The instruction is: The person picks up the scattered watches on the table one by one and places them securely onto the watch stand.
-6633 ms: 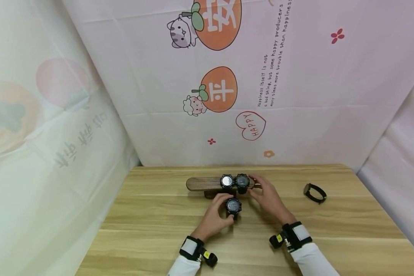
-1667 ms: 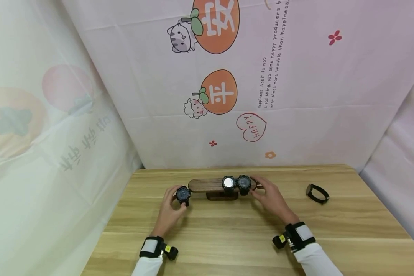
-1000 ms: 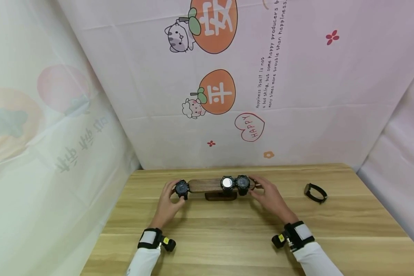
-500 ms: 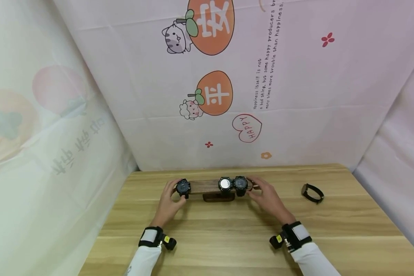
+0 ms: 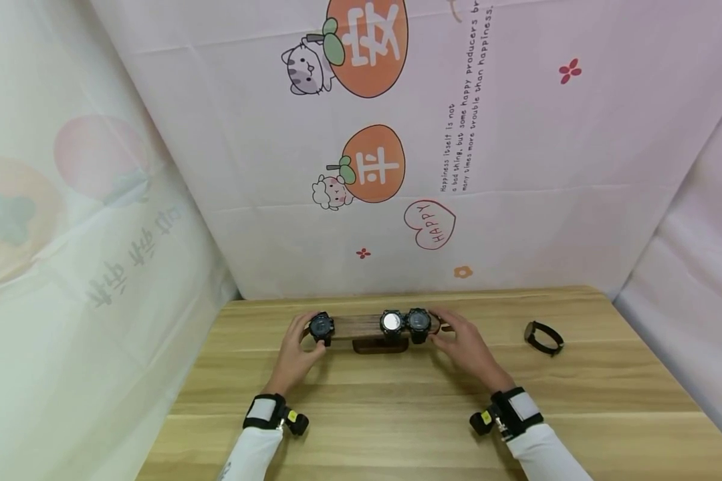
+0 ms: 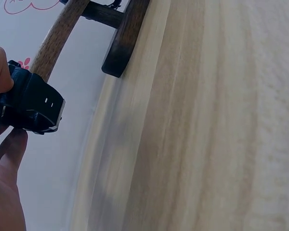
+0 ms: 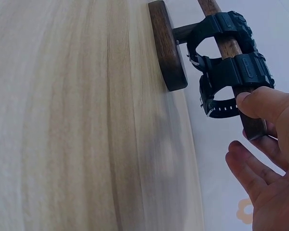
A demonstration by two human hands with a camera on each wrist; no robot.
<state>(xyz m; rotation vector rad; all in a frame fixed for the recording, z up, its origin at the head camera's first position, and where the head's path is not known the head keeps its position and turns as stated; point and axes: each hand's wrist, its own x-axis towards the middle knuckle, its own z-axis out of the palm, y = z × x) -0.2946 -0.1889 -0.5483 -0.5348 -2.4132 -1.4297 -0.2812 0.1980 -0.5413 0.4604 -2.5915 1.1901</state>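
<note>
A dark wooden watch stand (image 5: 357,327) has a raised horizontal bar on a small base. My left hand (image 5: 295,354) pinches a black wristwatch (image 5: 321,326) between thumb and fingers at the bar's left end. In the left wrist view, that watch (image 6: 33,103) has its strap looped, with the bar's end at it. Two more black watches hang round the bar toward its right: one with a bright face (image 5: 392,323), the other with a dark face (image 5: 418,321). My right hand (image 5: 466,344) grips the bar's right end, its thumb on the wood beside the outer watch (image 7: 238,72).
A slim black watch or band (image 5: 544,338) lies on the wooden table (image 5: 397,414) to the right. Behind the table hangs a printed white cloth (image 5: 493,234), and another cloth (image 5: 126,280) closes off the left side.
The left hand has carried its watch from in front of the stand leftward, then back and slightly right onto the bar's left end. My right hand has stayed at the right end.
</note>
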